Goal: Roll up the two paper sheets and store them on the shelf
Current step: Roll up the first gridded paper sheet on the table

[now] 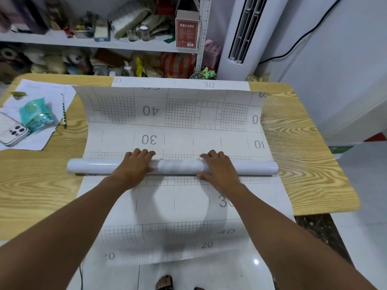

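Sheets: two, both white with grey grids and printed numbers, one on top of the other in the middle of the frame.
Upper sheet [178, 122]: partly wound; its loose part lies beyond the roll and curls upward at its far edge.
Roll [180, 167]: one glossy white tube, lying crosswise at the centre of the frame, on top of the lower sheet.
Lower sheet [173, 206]: flat on the table, showing as a strip at the far edge and hanging off the near edge at the bottom of the frame.
Left hand [136, 166]: palm down on the roll left of centre, fingers laid over the top and reaching the sheet beyond, not closed round it.
Right hand [217, 168]: on the roll right of centre in the same way, thumb on the near side.
Table [303, 153]: one, with a wood-grain top.
Shelf [129, 46]: across the top of the frame, two crowded levels in view, with one red-brown box [187, 30] at the right end of the upper level.
Left of frame: one phone [12, 130], one teal packet [37, 116] and one pen [63, 114], all resting on printed papers [41, 95].
Upper right: one white standing air conditioner [245, 28] and one black cable [303, 38] on the wall.
Bottom edge: one sandalled foot [164, 282].
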